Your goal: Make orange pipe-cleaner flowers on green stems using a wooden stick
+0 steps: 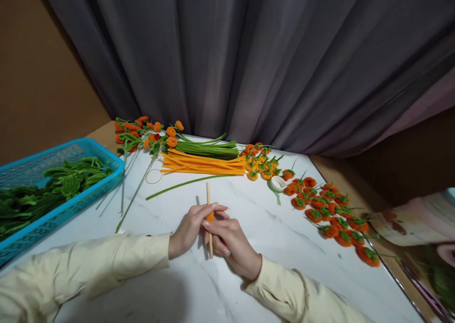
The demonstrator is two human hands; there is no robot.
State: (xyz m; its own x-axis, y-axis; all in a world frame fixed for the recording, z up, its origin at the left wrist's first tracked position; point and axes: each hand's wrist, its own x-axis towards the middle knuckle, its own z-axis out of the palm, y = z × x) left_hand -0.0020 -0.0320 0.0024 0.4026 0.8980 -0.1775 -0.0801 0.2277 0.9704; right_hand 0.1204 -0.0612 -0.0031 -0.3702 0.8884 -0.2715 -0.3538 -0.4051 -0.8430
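A thin wooden stick [208, 193] stands nearly lengthwise in my view, held between my two hands above the white table. Around its middle sits a small wound piece of orange pipe cleaner [210, 216], partly covered by fingers. My left hand [194, 224] is closed about the stick from the left, its fingers lying across the upper part. From the right, my right hand [235, 242] grips it lower down, thumb against the orange winding and fingers curled behind. Beyond the hands lie a bundle of orange pipe cleaners [202, 163] and a single green pipe cleaner [185, 185].
Green pipe cleaners [209, 148] lie at the back. On the left, a blue basket [106, 159] holds green leaves. Orange flowers [171, 132] on stems lie back left; many flower heads [320, 202] spread along the right edge. A tape roll [277, 183] sits nearby. Scissors [421, 285] lie far right.
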